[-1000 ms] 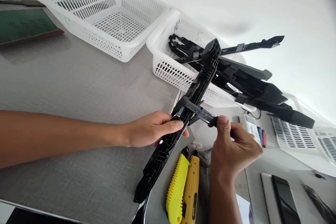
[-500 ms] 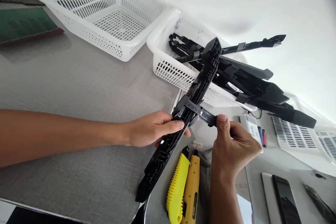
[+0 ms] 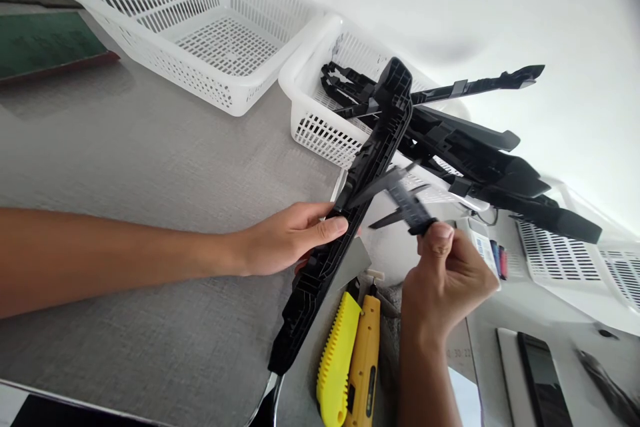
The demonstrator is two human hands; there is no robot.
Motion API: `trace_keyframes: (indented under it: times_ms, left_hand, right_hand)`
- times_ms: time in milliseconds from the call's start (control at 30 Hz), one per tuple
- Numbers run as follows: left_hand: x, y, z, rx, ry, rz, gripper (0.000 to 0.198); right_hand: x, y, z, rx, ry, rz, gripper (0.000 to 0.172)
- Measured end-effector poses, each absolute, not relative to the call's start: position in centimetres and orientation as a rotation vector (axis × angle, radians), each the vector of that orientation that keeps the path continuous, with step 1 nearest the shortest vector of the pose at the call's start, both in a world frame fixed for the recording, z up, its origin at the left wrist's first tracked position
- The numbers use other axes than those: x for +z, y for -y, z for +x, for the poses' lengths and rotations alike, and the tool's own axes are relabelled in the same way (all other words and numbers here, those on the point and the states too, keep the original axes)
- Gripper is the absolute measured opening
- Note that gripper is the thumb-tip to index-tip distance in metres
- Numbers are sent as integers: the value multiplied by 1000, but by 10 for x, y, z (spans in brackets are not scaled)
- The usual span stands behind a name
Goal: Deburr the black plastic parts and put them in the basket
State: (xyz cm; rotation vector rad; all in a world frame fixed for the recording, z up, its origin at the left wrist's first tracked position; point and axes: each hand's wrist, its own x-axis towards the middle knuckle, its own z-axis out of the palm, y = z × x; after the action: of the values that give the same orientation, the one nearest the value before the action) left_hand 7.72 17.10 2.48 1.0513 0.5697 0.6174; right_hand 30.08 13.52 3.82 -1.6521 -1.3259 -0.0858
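My left hand (image 3: 287,240) is closed around the middle of a long black plastic part (image 3: 350,207), which slants from low near the table edge up toward the baskets. My right hand (image 3: 447,280) pinches the body of a grey caliper (image 3: 407,203), whose jaws hang just right of the part and look blurred. Behind them a white basket (image 3: 315,130) holds several more long black parts (image 3: 475,153) that stick out over its right rim.
A larger white basket (image 3: 200,20) with nothing in it stands at the back left. Two yellow utility knives (image 3: 350,360) lie below my hands. A green mat (image 3: 45,47) sits far left. A dark phone (image 3: 543,380) and a white perforated tray (image 3: 565,260) lie right.
The caliper has come off the black part and swung to the right with my right hand. My left hand has lifted the part a little, up and to the right.
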Motion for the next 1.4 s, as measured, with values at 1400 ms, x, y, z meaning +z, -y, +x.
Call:
trace_keyframes:
  times_ms: [1400]
  left_hand:
    - [25, -171, 73, 506, -422, 1059, 27]
  right_hand:
    - [45, -134, 298, 112, 1429, -1800, 61]
